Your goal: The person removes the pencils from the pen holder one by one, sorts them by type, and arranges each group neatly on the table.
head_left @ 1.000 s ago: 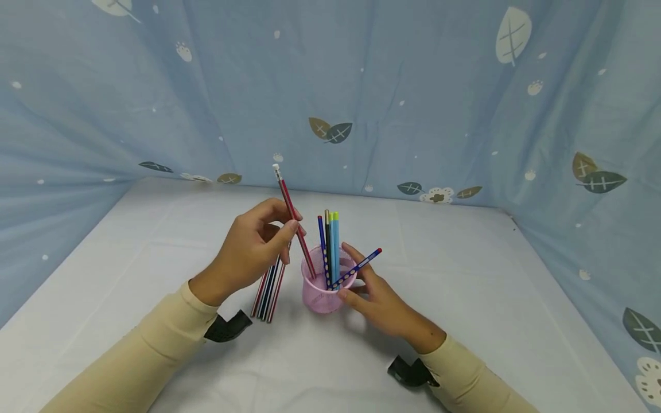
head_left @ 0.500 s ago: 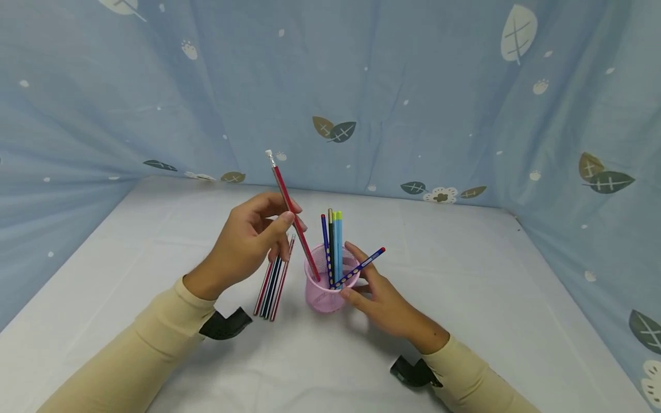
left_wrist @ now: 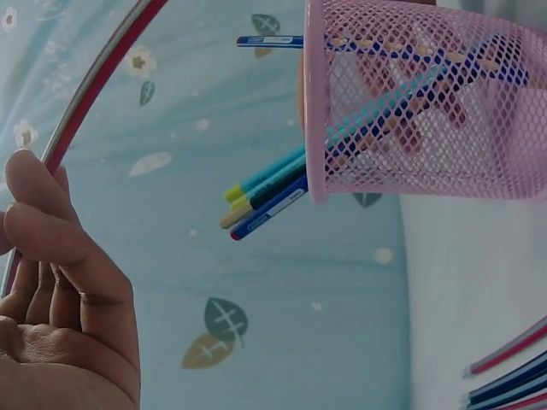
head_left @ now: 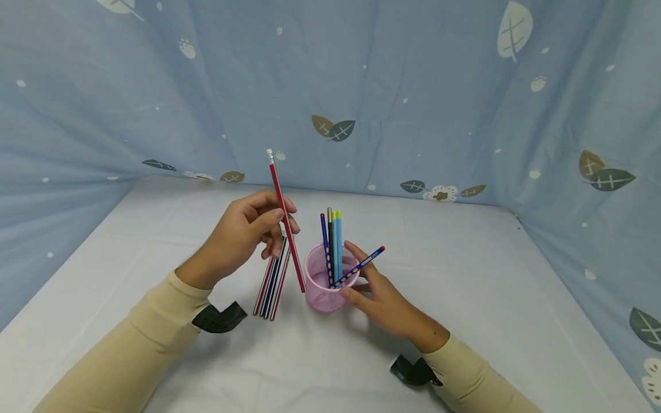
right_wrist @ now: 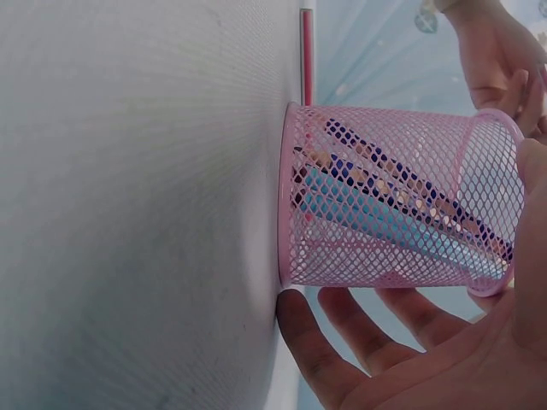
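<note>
My left hand (head_left: 248, 232) pinches a red striped pencil (head_left: 282, 209) between thumb and fingers. Its white eraser end points up, and its lower end hangs just left of the pink mesh pen cup (head_left: 322, 299). My right hand (head_left: 384, 301) holds that cup by its right side, thumb at the rim and fingers around the back. Inside the cup stand light blue pencils (head_left: 338, 241), a black one (head_left: 330, 235) and a dark blue one (head_left: 323, 229); another dark blue pencil (head_left: 369, 259) leans out to the right. In the right wrist view the cup (right_wrist: 385, 196) stands upright on the table.
Several striped pencils (head_left: 271, 287), red and dark blue, lie side by side on the white table (head_left: 465, 287) below my left hand, left of the cup. A blue leaf-patterned curtain (head_left: 439, 86) rises behind the table's back edge.
The red pencil's lower end has come up out of the cup and moved left, outside the rim. My left hand has shifted slightly left; my right hand stays on the cup.
</note>
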The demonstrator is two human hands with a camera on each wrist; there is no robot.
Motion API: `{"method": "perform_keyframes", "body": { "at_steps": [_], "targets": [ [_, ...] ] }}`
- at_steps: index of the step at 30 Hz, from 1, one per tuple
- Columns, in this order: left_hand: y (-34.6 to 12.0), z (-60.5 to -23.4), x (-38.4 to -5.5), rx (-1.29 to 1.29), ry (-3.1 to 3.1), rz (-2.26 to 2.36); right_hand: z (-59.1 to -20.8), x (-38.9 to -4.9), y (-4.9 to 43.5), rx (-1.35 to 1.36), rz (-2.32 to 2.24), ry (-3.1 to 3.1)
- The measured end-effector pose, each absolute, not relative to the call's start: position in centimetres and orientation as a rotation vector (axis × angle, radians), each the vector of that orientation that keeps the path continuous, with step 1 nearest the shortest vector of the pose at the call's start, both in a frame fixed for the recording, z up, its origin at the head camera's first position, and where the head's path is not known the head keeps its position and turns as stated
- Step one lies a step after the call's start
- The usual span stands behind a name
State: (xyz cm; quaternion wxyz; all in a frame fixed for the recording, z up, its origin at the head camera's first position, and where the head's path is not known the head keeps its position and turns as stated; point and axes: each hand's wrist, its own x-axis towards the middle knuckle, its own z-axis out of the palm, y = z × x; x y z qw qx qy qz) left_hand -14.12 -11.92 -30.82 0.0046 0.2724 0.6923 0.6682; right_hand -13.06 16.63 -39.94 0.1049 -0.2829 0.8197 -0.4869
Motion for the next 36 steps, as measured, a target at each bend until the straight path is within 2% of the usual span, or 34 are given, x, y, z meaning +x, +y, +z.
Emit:
{"method": "perform_keyframes", "body": {
  "at_steps": [19, 36],
  "targets": [
    [-14.0, -31.9, -16.0, 0.838, 2.104, 1.957, -40.1, -13.2, 16.7, -0.835, -1.433, 2.422],
    [-16.2, -34.5, -18.6, 0.59, 2.16, 1.611, -40.1, -13.3, 16.8, -0.837, -1.432, 2.419]
  ]
}}
